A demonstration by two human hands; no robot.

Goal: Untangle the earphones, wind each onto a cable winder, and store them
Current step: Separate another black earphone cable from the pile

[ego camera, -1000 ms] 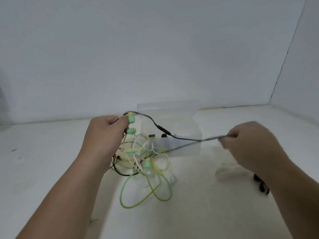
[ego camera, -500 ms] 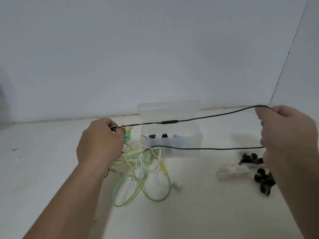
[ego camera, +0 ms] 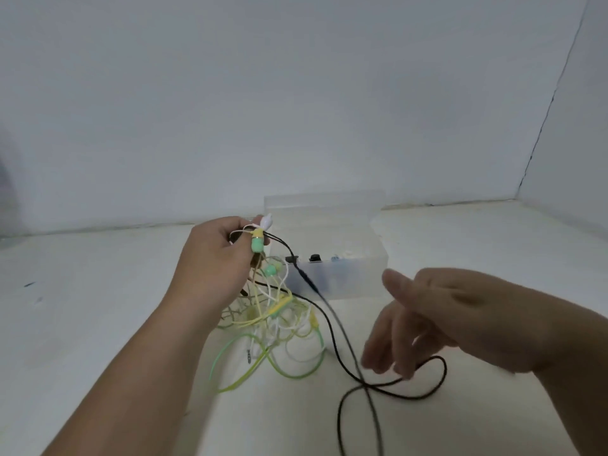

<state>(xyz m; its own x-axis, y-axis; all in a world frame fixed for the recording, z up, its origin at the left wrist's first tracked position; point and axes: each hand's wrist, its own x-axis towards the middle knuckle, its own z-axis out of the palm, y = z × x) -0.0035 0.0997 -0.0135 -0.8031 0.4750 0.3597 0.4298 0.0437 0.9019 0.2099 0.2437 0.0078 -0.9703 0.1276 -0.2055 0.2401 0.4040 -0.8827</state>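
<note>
Surface: white tabletop point(ego camera: 98, 291), white walls behind.
Earphone tangle point(ego camera: 273, 320): green, yellow and white cords hanging from left hand to tabletop.
Black cable point(ego camera: 415, 397): drops from left hand, loops at right fingertips.
Left hand point(ego camera: 214, 268): raised, clenched round earbud ends.
Right hand point(ego camera: 460, 320): fingers loose, grasping nothing.
Clear box point(ego camera: 345, 274): just behind tangle.

Black cable point(ego camera: 332, 327), green-yellow cables point(ego camera: 263, 353), mint earbud point(ego camera: 257, 244), translucent box point(ego camera: 348, 274).

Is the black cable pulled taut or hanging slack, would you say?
Slack: the black cable droops from the left hand and loops on the table.
</note>
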